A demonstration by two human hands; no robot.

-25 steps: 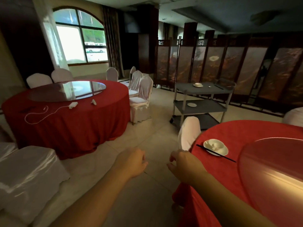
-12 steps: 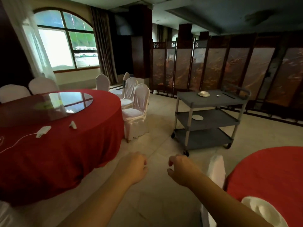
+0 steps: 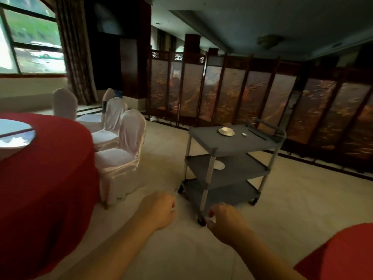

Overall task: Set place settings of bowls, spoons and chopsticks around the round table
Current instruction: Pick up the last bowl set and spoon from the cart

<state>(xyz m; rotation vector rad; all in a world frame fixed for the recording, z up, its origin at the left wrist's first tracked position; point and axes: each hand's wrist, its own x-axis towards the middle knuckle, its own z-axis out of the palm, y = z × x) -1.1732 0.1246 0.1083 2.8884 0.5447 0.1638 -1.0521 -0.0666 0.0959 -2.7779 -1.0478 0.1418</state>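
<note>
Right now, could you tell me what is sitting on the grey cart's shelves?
The cart's top shelf holds a bowl on a saucer, a small white piece and dark chopsticks. A plate lies on the middle shelf; a post partly covers it.

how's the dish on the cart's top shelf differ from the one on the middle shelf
The top-shelf dish is a bowl seated on a saucer, near the shelf's middle; the middle-shelf plate lies flat with nothing on it, at the shelf's left edge, partly behind a cart post. Both are white and round.
</note>
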